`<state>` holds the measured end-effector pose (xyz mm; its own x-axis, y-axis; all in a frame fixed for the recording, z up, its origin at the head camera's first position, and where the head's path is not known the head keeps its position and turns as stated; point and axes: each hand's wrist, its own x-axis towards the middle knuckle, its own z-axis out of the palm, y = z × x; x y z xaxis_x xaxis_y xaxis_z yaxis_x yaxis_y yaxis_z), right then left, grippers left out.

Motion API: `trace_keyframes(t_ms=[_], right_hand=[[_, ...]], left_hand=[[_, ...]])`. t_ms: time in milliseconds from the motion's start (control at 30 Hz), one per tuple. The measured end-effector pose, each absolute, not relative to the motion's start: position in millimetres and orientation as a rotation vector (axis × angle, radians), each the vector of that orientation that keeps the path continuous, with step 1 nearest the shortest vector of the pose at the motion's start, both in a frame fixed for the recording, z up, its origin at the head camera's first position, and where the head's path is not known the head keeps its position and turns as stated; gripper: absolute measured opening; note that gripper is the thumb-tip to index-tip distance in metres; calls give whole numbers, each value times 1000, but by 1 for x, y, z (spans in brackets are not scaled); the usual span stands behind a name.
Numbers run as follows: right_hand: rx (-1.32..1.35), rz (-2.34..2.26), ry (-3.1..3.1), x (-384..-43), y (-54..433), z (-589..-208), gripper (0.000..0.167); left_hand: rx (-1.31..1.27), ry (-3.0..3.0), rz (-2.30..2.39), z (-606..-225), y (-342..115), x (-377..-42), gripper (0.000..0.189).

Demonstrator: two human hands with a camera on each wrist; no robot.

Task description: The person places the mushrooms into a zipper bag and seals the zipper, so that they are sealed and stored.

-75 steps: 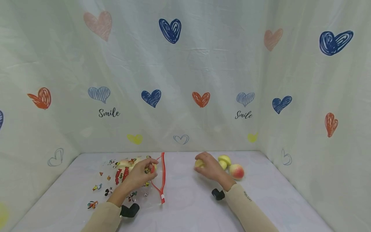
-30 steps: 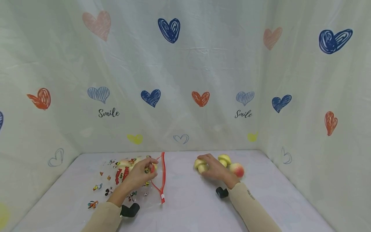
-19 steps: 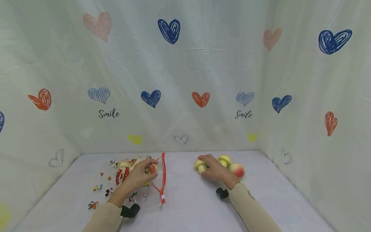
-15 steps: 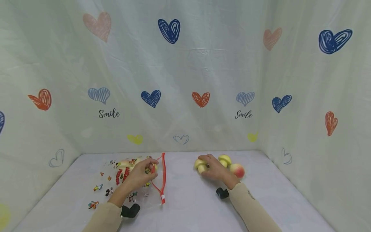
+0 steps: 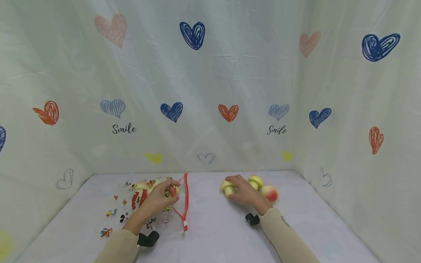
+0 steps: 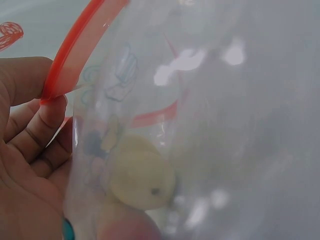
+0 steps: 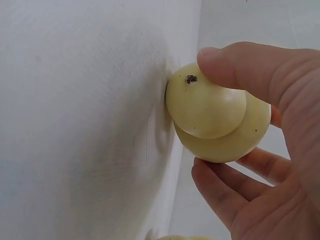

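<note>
Between thumb and fingers, my left hand pinches the red rim of a clear zip bag printed with cartoon figures. Through its plastic, the left wrist view shows a pale yellow toy mushroom and a blurred pinkish round thing. To the right, my right hand grips another toy mushroom, thumb on one side and fingertips on the other, low at the white tabletop. Its stem points toward me in the head view. The bag's rear contents are partly hidden by my left hand.
Just right of my right hand lie a third toy mushroom and a red-and-yellow peach. A pale curtain with hearts encloses the table's back and sides. Black camera mounts stick out at both wrists.
Over the first second and a half my right hand shifted slightly right and toward me, and the mushroom's stem came into view. Since then both hands have stayed still, the left still on the bag rim.
</note>
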<state>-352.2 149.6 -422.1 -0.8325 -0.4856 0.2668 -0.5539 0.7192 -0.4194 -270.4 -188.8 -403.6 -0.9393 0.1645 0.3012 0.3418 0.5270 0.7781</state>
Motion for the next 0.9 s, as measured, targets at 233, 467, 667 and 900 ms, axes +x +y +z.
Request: trace_keyframes(t_ms=[233, 467, 667, 900], right_hand=[[836, 764, -2780, -350, 149, -421, 62], [851, 756, -2769, -351, 149, -421, 62], [849, 761, -2778, -349, 148, -420, 62], [838, 751, -2779, -349, 146, -420, 62]], left_hand=[[-448, -2574, -1393, -403, -189, -270, 34], [-454, -2572, -1384, -403, -188, -271, 34], [-430, -2580, -1378, -403, -188, -271, 34], [-428, -2582, -1370, -403, -187, -271, 34]])
